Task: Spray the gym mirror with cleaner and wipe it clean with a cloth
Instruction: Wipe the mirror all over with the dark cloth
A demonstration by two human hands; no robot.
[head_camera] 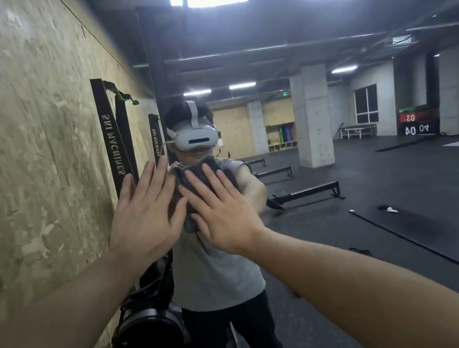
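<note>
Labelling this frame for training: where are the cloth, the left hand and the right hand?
cloth (189, 223): head view, lower edge between the hands.
left hand (142, 219): head view, back of hand.
right hand (226, 219): head view, back of hand.

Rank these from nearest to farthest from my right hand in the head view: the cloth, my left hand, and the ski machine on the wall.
1. cloth, pressed under the right hand
2. left hand, just to its left
3. ski machine, farther left on the wall
</note>
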